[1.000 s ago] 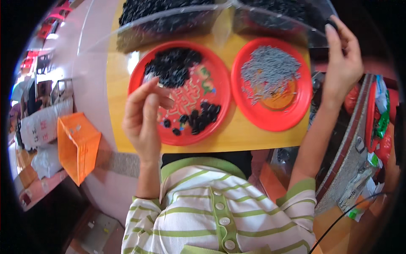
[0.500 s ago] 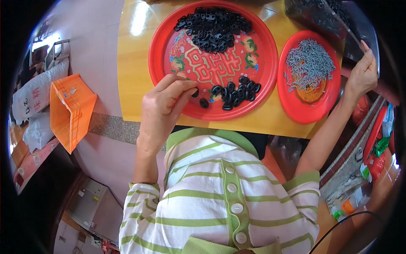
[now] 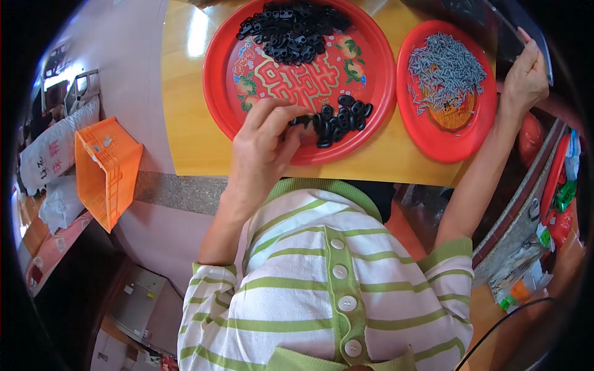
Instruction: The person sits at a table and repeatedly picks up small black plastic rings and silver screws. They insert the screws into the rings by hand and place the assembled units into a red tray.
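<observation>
Beside a pale floor (image 3: 133,86) and an orange crate (image 3: 106,145) stands a yellow table (image 3: 185,117). Near its front edge, a red round tray (image 3: 213,80) holds a heap of black plates (image 3: 297,40) and, nearer, a pile of black ovals (image 3: 343,117). The left hand (image 3: 263,145) has shifted rightward, bringing the ovals within reach; its fingertips nearly meet, though I cannot tell if they pinch one. The right hand (image 3: 526,77), grip unclear, stays near the table's right edge. Printed tray surface between the piles gives fingers room.

Glossy yellow table (image 3: 189,130) with white glare (image 3: 198,34), pale floor (image 3: 139,68), speckled grey strip (image 3: 179,190), orange crate (image 3: 120,167)
</observation>
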`<state>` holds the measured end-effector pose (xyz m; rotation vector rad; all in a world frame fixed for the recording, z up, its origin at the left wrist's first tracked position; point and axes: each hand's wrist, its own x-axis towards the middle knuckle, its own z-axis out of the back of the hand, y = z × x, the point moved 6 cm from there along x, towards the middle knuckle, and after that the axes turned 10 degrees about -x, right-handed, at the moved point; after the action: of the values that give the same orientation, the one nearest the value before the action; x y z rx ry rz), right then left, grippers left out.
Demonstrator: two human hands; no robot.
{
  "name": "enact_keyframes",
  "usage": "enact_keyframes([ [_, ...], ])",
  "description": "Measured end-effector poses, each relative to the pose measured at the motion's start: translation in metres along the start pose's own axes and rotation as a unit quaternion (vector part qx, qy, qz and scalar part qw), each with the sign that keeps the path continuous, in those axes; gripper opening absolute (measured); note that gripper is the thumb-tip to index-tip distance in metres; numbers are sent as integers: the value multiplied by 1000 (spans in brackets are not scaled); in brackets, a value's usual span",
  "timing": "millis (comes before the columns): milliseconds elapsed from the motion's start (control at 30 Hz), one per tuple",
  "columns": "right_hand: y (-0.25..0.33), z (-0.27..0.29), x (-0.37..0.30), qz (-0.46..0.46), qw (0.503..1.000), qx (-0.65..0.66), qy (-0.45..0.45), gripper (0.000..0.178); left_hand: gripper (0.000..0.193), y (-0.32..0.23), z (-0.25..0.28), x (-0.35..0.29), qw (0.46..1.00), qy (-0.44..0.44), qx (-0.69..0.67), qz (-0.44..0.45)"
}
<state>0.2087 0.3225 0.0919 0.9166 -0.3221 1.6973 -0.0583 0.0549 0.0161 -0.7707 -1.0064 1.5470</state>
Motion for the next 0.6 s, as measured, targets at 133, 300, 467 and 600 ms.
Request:
enact_keyframes([
  [133, -3, 0, -2, 10, 1000, 10, -5, 30, 35, -7, 6, -3, 999, -40, -1, 13],
  [300, -4, 0, -4, -29, 997, 64, 43, 30, 33, 13, 7, -9, 962, -99, -233, 106],
  [467, 8, 18, -27, -108, 970, 200, 81, 29, 22, 8, 14, -8, 991, -92, -82, 51],
  [600, 24, 44, -62, -134, 964, 219, 66, 26, 21, -9, 10, -3, 993, -55, 92, -40],
])
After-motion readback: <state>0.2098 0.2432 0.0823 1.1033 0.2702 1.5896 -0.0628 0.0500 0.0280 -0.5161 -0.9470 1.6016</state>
